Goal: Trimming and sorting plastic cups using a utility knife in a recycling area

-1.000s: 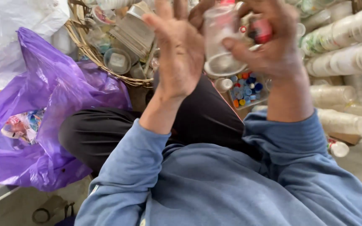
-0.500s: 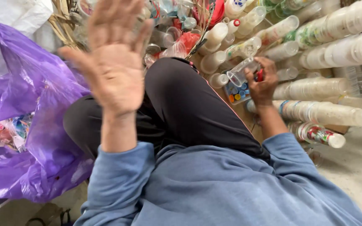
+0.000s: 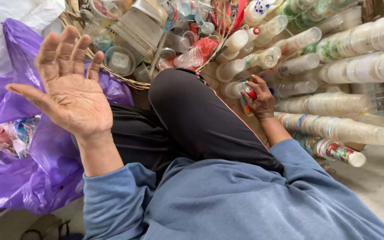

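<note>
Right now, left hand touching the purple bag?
Apart. Head view shows the left hand raised, palm open and empty, above the purple bag; nothing meets the palm or fingers.

purple bag (image 3: 27, 178), blue sleeve (image 3: 112, 200), black trousers (image 3: 192, 120)

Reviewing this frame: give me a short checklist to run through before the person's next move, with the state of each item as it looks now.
1. Left hand free: ok, it is raised, palm open, fingers spread, holding nothing.
2. Right hand has a grip: ok, it is closed on a small red piece low beside the knee.
3. What the red piece is: cannot tell, the fingers mostly cover it.
4. Clear cup within reach: ok, it lies on its side right at the right hand.
5. Purple bag open to receive things: cannot tell, its mouth is not clearly seen.
6. Stacked cups settled: ok, the long stacks lie in rows on the ground.
</note>
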